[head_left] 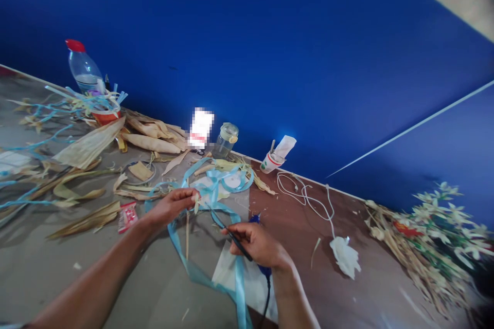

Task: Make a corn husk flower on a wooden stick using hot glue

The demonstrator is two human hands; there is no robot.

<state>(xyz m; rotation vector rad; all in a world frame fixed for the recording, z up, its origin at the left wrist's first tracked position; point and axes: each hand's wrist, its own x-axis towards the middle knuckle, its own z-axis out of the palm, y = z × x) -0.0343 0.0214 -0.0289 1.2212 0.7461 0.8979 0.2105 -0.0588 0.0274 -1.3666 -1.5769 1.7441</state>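
Note:
My left hand is closed, its fingertips pinching a small pale husk flower. A thin wooden stick runs downward below these fingers; whether it joins the flower is unclear. My right hand grips a slim black tool, perhaps tweezers, its tip pointing up-left toward the flower. Light blue ribbon loops around and under both hands, and a strand passes near the tool's tip. Partly hidden behind my right hand is a blue tool with a black cord, above a white sheet.
Dried corn husks, a red candy wrapper and blue-stemmed pieces lie leftward. Along the blue partition stand a bottle, a glass jar and a paper cup. A white cable and white flowers are rightward.

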